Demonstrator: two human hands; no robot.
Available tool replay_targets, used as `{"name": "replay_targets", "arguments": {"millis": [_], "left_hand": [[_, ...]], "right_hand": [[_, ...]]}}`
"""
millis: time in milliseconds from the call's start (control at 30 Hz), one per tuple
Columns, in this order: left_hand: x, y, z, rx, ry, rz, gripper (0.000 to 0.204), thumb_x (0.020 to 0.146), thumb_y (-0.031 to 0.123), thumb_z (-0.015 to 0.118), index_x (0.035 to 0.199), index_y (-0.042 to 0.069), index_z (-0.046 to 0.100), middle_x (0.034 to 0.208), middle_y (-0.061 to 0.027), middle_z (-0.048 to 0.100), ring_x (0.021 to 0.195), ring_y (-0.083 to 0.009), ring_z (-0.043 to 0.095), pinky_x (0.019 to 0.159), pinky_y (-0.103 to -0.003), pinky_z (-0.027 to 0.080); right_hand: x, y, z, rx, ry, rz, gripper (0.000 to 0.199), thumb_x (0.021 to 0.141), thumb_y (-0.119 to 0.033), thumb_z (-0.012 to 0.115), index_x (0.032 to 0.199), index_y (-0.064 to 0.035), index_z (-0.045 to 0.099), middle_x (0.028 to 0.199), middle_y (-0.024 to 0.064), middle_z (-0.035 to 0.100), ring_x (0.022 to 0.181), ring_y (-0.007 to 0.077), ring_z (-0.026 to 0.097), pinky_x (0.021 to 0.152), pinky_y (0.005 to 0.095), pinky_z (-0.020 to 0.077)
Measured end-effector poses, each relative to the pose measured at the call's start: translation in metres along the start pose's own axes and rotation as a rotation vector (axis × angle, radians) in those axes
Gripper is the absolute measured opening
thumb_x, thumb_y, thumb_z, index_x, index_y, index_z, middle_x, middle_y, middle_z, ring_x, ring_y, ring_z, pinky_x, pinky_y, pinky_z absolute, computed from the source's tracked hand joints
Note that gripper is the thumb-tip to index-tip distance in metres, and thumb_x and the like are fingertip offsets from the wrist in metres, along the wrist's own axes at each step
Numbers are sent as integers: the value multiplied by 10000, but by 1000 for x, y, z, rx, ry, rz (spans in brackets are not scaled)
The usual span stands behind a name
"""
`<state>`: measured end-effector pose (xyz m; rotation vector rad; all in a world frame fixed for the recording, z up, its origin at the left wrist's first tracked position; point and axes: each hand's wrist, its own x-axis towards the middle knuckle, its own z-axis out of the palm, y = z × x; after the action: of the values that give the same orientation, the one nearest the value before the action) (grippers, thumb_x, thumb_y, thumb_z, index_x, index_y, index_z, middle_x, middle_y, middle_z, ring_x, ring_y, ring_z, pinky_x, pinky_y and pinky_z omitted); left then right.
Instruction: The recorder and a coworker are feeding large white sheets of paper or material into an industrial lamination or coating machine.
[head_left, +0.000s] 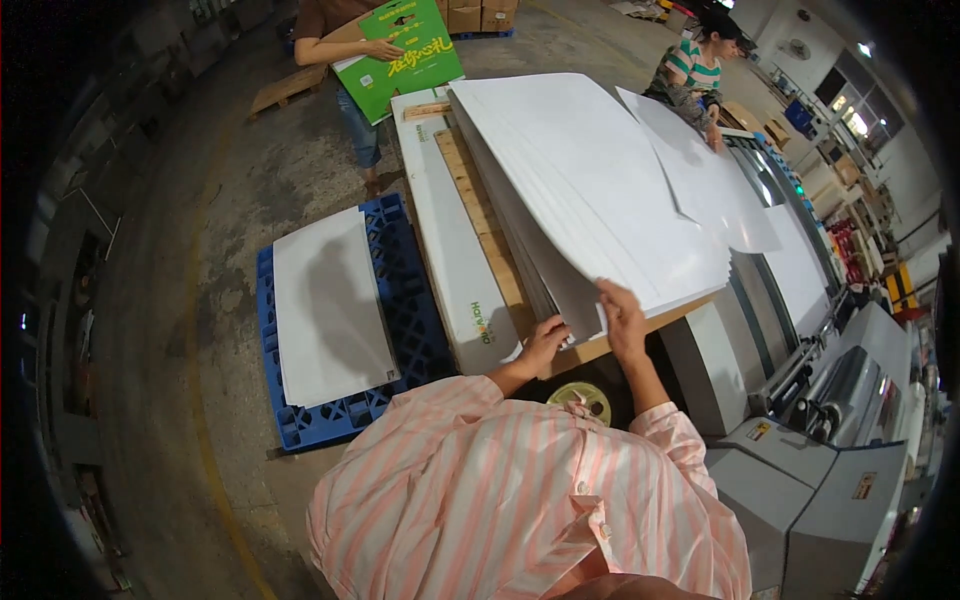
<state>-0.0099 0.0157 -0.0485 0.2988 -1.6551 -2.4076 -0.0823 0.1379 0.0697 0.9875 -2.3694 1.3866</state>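
Observation:
A stack of large white paper sheets (590, 170) lies in front of me, its top layers bowed up along the left side and near corner. My left hand (543, 343) is closed on the near left edge of the lower sheets, fingertips partly tucked out of sight. At the raised near corner, my right hand (624, 318) grips the edge of the upper sheets, with its thumb side toward the gap. Between the two hands, the gap shows the sheets beneath. A separate loose white sheet (690, 165) overlaps the stack's far right side.
Left of the stack is a white printed board (462, 270) with a wooden strip. A blue pallet (420, 310) carries more white sheets (325, 310). A grey machine (705, 365) stands close on my right. One person holds a green printed panel (405, 60); another person's hand (713, 137) is by the loose sheet.

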Motion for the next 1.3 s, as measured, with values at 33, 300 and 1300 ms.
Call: {"name": "replay_targets", "arguments": {"millis": [33, 300, 1300], "left_hand": [[0, -2, -3, 47, -7, 24, 219, 861, 222, 537, 813, 10, 564, 642, -2, 520, 601, -116, 508, 581, -267, 430], [3, 4, -13, 124, -93, -38, 206, 886, 245, 513, 895, 50, 579, 775, -1, 535, 697, -83, 512, 605, -245, 441], [6, 28, -7, -130, 3, -131, 284, 812, 40, 548, 1083, -31, 499, 849, -88, 570, 710, -166, 589, 596, -279, 517]], "right_hand": [[-8, 3, 6, -59, -58, -62, 237, 834, -91, 575, 1065, -65, 619, 1006, 145, 629, 959, 312, 577, 836, 378, 448], [-29, 26, 14, -246, -325, 26, 310, 840, -173, 540, 1132, -84, 585, 1188, 162, 531, 1096, 347, 467, 907, 409, 390], [-23, 3, 6, -509, -185, -252, 480, 668, 4, 541, 1138, -95, 562, 1124, 74, 563, 924, 265, 546, 773, 342, 466]]}}
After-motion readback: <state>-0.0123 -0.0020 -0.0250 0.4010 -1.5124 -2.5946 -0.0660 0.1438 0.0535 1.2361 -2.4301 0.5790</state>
